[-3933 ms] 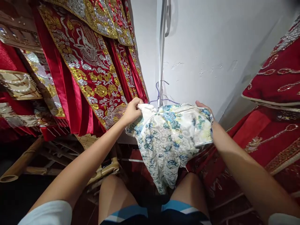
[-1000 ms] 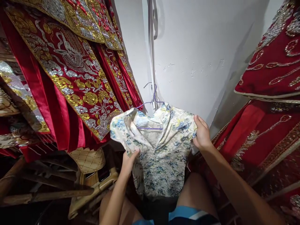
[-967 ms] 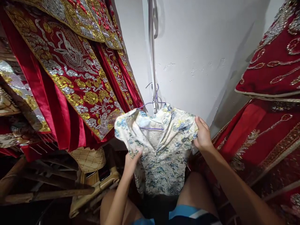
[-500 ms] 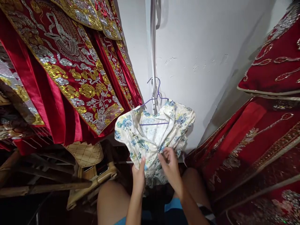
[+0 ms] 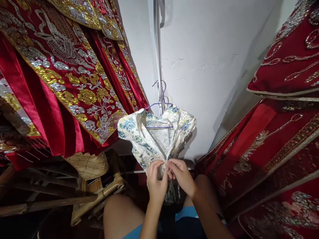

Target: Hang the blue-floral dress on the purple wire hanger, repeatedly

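Observation:
A cream garment with blue and green flowers [image 5: 142, 146] hangs by its shoulders on a thin purple hanger [image 5: 159, 127] against the white wall. My left hand [image 5: 157, 177] pinches the garment's front just below the V of the neckline. Right beside it, my right hand [image 5: 177, 171] pinches the other edge at the same spot, the fingertips of both hands nearly touching. The cloth between my fingertips is mostly hidden. Below my hands the lower part of the garment hangs down.
Red garments with gold and silver embroidery [image 5: 87, 96] hang at the left. More red beaded garments [image 5: 269, 132] fill the right side. A bamboo chair [image 5: 104, 191] stands at the lower left. A pale vertical strip [image 5: 157, 49] runs down the wall.
My left hand has moved up and right from the garment's lower side to the front below the neckline. My right hand has closed on the cloth there, and the front is gathered together.

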### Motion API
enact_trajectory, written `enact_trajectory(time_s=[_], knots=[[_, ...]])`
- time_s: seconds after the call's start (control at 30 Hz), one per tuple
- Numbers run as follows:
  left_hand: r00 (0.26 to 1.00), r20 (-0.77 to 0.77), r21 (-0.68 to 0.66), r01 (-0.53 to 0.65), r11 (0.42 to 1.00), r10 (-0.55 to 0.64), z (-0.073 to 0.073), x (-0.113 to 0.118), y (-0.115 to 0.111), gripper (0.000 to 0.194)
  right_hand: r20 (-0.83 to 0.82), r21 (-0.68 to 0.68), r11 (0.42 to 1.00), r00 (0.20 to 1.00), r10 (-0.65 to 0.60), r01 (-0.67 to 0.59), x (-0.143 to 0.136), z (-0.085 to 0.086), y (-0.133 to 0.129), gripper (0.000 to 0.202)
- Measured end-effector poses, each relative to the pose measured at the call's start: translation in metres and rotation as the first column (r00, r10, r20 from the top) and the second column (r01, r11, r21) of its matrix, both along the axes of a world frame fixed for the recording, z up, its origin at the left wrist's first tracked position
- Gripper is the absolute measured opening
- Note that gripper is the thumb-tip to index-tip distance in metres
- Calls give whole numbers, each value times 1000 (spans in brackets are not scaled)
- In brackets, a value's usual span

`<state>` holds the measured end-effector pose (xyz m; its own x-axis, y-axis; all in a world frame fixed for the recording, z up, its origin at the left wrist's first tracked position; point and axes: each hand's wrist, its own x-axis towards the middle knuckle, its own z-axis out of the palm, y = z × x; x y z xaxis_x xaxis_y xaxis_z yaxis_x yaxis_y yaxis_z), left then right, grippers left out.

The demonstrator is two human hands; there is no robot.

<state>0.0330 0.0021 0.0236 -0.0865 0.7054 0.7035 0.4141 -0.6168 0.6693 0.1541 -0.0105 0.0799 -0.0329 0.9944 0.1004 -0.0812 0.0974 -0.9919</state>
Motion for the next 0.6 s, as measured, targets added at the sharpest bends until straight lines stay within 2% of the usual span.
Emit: enact_trajectory(time_s=[0.07, 0.13, 0.2, 0.27, 0.37, 0.47, 0.53, 0.6], knots=[[996, -24, -83, 88, 993, -90, 6, 9, 4, 13, -104, -106, 990, 991, 84, -95, 4, 6, 5, 36], [994, -38, -119, 102, 988, -107, 10, 14, 10, 7, -166, -168, 972, 976, 138, -166, 15, 15, 16, 33], [983, -125, -136, 117, 984, -135, 12, 15, 15, 14, -213, -181, 967, 967, 142, -182, 29, 29, 34, 30], [951, -256, -185, 130, 974, -176, 12, 12, 20, 17, -263, -145, 979, 959, 103, -145, 43, 53, 57, 26], [871, -433, -301, 103, 948, -232, 9, 8, 29, 16, -337, -1, 995, 936, 97, -103, 54, 100, 93, 24], [790, -556, -376, 41, 926, -261, 10, 4, 42, 15, -401, 4, 996, 912, 82, -88, 50, 135, 115, 17], [765, -571, -424, 34, 905, -297, 18, 0, 52, 12, -386, 28, 997, 919, 76, -70, 42, 142, 117, 16], [802, -489, -443, 111, 889, -344, 35, -4, 62, 5, -329, 92, 995, 942, 69, -41, 35, 139, 111, 18]])
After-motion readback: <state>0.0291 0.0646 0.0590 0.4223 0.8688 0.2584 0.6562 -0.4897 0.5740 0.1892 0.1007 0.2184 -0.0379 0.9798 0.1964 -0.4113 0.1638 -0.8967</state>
